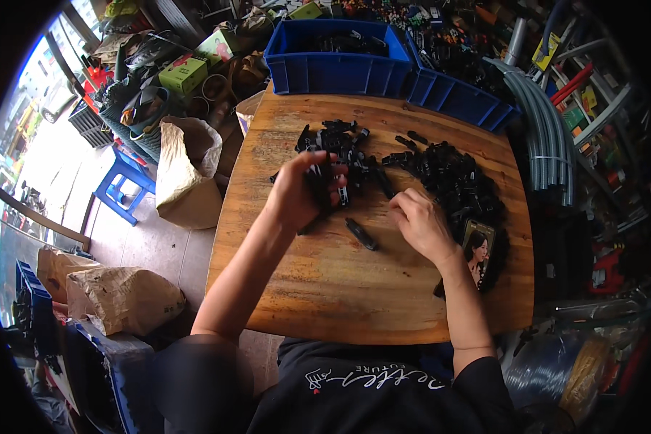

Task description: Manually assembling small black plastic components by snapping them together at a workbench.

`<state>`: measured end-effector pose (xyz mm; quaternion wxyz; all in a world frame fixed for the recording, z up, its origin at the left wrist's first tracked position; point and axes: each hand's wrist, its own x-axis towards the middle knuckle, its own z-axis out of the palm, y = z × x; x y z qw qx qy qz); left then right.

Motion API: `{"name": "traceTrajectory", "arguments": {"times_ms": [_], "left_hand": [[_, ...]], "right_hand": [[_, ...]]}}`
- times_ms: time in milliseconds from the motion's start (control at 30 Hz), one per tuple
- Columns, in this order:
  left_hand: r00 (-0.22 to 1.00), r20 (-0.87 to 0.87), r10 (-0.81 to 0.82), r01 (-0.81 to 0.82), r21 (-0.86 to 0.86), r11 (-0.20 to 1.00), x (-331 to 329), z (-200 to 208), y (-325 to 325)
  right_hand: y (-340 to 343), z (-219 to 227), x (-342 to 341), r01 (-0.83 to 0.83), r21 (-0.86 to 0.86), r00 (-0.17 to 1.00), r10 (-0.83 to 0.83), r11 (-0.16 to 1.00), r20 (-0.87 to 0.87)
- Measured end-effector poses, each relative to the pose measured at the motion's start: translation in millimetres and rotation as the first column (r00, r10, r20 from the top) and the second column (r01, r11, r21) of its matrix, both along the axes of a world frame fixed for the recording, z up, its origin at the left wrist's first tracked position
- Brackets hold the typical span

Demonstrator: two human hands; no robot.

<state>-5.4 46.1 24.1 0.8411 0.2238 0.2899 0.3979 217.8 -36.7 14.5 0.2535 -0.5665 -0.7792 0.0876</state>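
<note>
Printed shirt (383, 409), left hand (294, 186) holding blocky parts (317, 185), woodgrain tabletop (333, 300)

We see blown-out daylight on the left, a softly lit tabletop (383, 300), dimness right, straight edges bowing rimward.

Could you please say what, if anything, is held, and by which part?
Left grip: black plastic pieces, cupped inside, exact held part unclear. Right grip: any hold cannot be told.

From my remote seat, I see a blue plastic stool (114, 194) just beside an open, crumpled tan paper sack (184, 197). Across the view, I spot a bundle of curved grey tubes (545, 137).
</note>
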Motion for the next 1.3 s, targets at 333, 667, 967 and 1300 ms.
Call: {"name": "traceTrajectory", "arguments": {"times_ms": [333,667,967,1300], "left_hand": [[0.707,-0.421,0.568,0.246,0.9,0.36,44.9,90.6,86.0],[0.144,-0.706,0.694,0.803,0.493,0.335,43.1,-43.7,-76.1],[0.398,-0.609,0.686,0.768,0.63,0.113,63.1,-49.6,-89.3],[0.406,-0.538,0.739,0.802,0.598,-0.005,54.4,-47.2,-99.1]], "right_hand": [[99.5,-39.9,45.1,0.116,0.153,0.923,-0.164,0.981,0.347],[14.4,7.6,-7.4,0.091,0.213,0.995,-0.081,0.973,-0.056],[-38.4,-4.9,6.3,0.172,-0.058,0.865,-0.178,0.983,-0.469],[-45.8,-7.4,1.2,0.007,-0.13,0.589,-0.109,0.992,-0.801]]}}
